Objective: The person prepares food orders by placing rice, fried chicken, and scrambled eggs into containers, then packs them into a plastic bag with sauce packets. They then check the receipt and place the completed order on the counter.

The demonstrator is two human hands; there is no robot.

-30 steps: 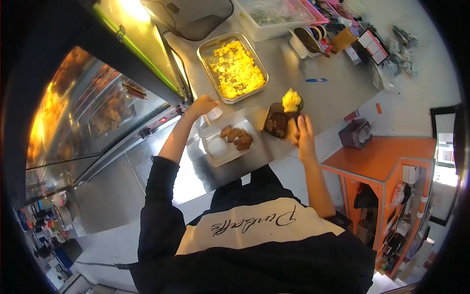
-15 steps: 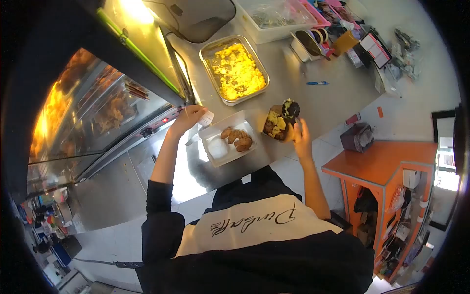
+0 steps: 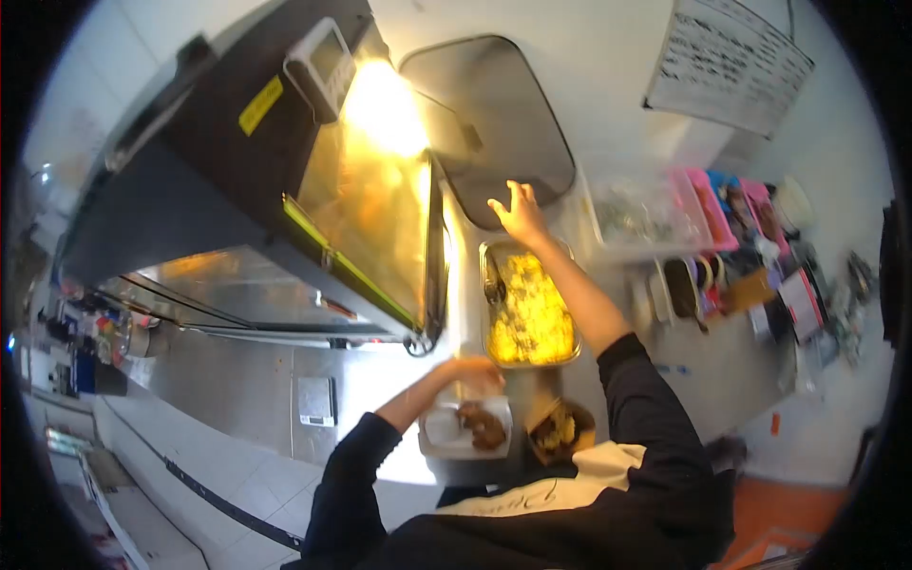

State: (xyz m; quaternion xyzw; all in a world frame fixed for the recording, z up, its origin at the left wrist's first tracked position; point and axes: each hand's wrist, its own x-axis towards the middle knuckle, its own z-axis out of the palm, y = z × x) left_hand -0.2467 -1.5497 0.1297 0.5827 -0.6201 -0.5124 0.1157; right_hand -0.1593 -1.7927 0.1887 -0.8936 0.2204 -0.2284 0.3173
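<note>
My right hand (image 3: 521, 215) reaches out over the lower edge of a dark, rounded panel (image 3: 499, 114), its fingers apart and empty. Below it is a metal tray (image 3: 486, 328) of yellow food (image 3: 532, 309), with a dark utensil (image 3: 493, 282) at its left side. My left hand (image 3: 478, 374) is blurred above a white open box (image 3: 442, 445), which holds brown fried pieces (image 3: 484, 427) and a white mound. Whether it holds anything is not visible. Right of the box stands a brown container (image 3: 560, 432) of dark and yellow food.
A glass-fronted heated cabinet (image 3: 256, 275) fills the left side. A small scale (image 3: 316, 401) lies on the metal counter (image 3: 209, 380). At the right are a clear plastic bin (image 3: 636, 214), pink baskets (image 3: 708, 209) and a blue pen (image 3: 673, 369). A whiteboard (image 3: 727, 62) hangs above.
The view has turned upward and left. My right hand has left the brown container and reached forward past the tray. My left hand has moved over the white box's upper edge.
</note>
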